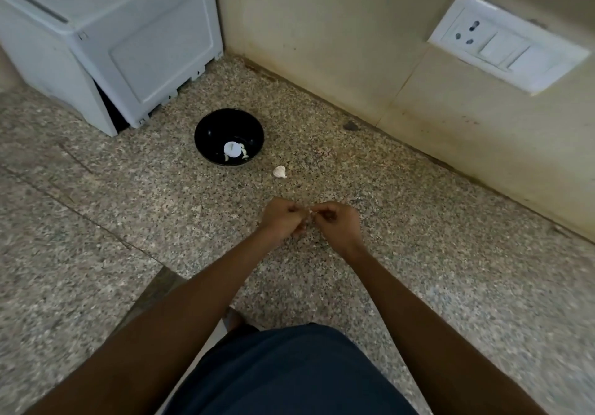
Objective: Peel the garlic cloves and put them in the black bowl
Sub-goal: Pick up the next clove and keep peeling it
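The garlic clove (311, 215) in work is held between the two hands, above the speckled stone floor and on the near side of the bowl. Only a pale sliver of it shows between the fingertips, so how much skin remains on it cannot be told. The left hand (283, 219) and the right hand (336, 221) are both curled tight, fingertips meeting and pinching the clove from either side.

The black bowl (229, 137) stands on the floor (128, 208) beyond the hands, well apart from them. A few peeled cloves (243, 152) lie inside it, beside a round white patch at its bottom whose nature is unclear.

A partly broken garlic bulb (279, 171) rests on the floor just beside the bowl, on its near right side.

Judgement of progress: several cloves are finished and deposited; one is being peeled; the bulb on the floor likely holds more. The task appears to be in its early-to-middle part.

A white appliance (106, 44) stands at the far left, and a wall socket (505, 44) is at the right.
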